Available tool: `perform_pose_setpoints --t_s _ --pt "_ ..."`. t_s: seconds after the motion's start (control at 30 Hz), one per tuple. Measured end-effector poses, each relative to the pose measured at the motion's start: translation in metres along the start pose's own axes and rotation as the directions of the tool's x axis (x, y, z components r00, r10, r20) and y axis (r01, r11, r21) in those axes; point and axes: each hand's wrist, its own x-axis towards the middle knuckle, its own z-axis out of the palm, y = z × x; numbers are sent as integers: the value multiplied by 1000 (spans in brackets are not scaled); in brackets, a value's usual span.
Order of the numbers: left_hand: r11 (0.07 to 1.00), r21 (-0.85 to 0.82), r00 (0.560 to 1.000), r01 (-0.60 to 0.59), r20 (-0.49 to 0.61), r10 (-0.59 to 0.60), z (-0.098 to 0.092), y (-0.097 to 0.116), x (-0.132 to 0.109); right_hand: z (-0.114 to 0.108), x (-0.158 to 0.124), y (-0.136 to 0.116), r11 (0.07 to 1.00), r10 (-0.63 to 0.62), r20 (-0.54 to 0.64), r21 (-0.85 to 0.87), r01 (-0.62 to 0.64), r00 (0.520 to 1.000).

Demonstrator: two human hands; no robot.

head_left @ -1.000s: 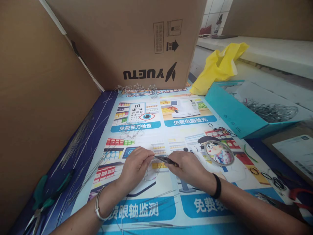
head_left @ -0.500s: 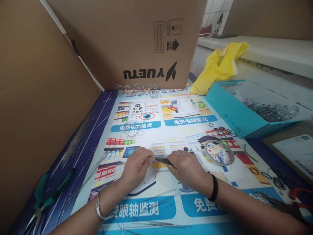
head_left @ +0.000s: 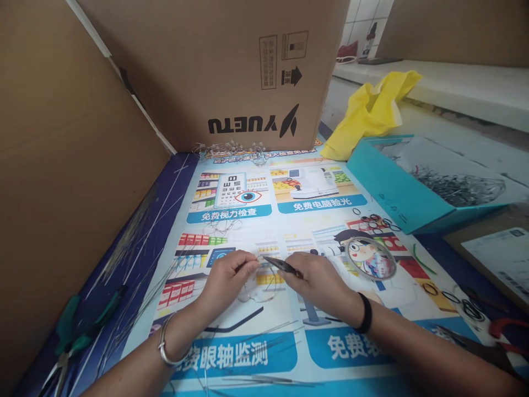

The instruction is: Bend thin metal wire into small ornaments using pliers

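Thumb and forefinger of my left hand (head_left: pixel 233 277) pinch a thin bent wire (head_left: pixel 270 289), whose loop hangs below the fingers over the printed sheet. My right hand (head_left: pixel 316 280) is wrapped round a pair of needle-nose pliers (head_left: pixel 282 266), their dark jaws pointing left to the wire by my left fingertips. Whether the jaw tips grip the wire is too small to tell. Several loose straight wires (head_left: pixel 273 379) lie on the sheet nearer to me.
Green-handled pliers (head_left: pixel 72 336) lie at left, beside straight wires (head_left: pixel 128 237). A clear round dish (head_left: pixel 372 258) and black rings (head_left: pixel 374 222) are at right. Behind them stands a teal box (head_left: pixel 397 193) of metal pieces. Bent wire pieces (head_left: pixel 235 149) lie before the cardboard wall (head_left: pixel 198 71).
The pliers' jaws have turned and now show more plainly, tips pointing up-left. The wire loop has come into view below my hands. Both hands stay in nearly the same place.
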Motion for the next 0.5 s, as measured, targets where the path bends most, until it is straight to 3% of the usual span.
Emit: perform_pose_setpoints --t_s 0.33,0.5 --pt "978 64 980 -199 0 200 -3 3 -2 -9 3 4 975 28 103 215 -49 994" --pt "994 -20 994 -109 27 109 -3 2 -1 -10 4 5 973 13 116 229 -39 993"
